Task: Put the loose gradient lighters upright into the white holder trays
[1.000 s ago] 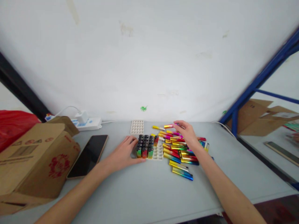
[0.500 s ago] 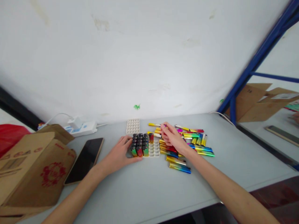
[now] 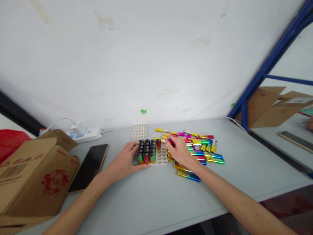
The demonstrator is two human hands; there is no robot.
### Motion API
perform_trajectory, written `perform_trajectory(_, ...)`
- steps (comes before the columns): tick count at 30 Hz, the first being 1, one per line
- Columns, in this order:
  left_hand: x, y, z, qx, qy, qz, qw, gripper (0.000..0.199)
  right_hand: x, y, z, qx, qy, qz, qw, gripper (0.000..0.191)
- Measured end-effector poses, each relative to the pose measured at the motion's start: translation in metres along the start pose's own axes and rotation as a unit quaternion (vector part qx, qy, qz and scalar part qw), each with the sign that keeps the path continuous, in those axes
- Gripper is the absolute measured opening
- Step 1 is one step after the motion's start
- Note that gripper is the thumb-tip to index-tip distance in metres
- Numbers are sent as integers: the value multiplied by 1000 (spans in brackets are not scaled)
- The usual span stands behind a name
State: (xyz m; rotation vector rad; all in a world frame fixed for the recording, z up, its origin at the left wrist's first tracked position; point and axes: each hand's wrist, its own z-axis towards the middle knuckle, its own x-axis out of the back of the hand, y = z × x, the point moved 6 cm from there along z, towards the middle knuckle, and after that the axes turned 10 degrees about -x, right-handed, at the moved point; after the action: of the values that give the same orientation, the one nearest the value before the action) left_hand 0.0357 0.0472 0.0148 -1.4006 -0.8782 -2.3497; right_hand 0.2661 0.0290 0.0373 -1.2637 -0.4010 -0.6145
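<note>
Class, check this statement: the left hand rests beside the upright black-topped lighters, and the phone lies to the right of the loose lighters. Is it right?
Not quite: the phone lies to the left of the loose lighters, as the head view shows. The left hand does rest beside the upright black-topped lighters.

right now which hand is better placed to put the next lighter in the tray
Probably the right hand: it already holds a lighter beside the open cups, while the left hand braces the filled side.
</note>
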Motion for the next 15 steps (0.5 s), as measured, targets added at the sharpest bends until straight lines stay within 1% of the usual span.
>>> perform_trajectory(5, 1, 2, 1, 7, -6, 7, 1000, 64, -4, -1, 0, 21, -18, -13, 1000, 35)
perform_trajectory(7, 0, 2, 2, 6, -8, 6, 1000, 64, -4, -4, -1, 49, -20, -24, 998, 33)
perform_trajectory(12, -1, 2, 1, 3, -6, -1, 1000, 65, 1, -15, -5, 149, -13, -84, 985, 27)
perform_trajectory(15, -1, 2, 0, 5, -6, -7, 1000, 66, 3, -16, -5, 160, -35, -121, 979, 30)
